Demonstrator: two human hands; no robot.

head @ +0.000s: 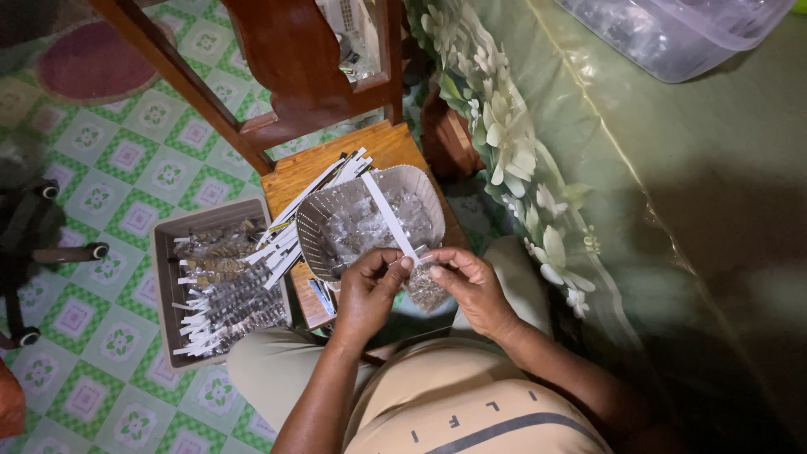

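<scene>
The left hand [370, 290] and right hand [472, 286] pinch one small clear packet [425, 286] between their closed fingertips, a white paper strip [388, 217] rising from its top edge. It hangs just below the grip, over one grey basket [424, 187] of packets. One brown box [164, 252] holds many finished packets, too many to count.

Wooden stool [382, 151], basket [318, 220], paper strips [290, 231], tiled floor [126, 160], tray [165, 252]
</scene>
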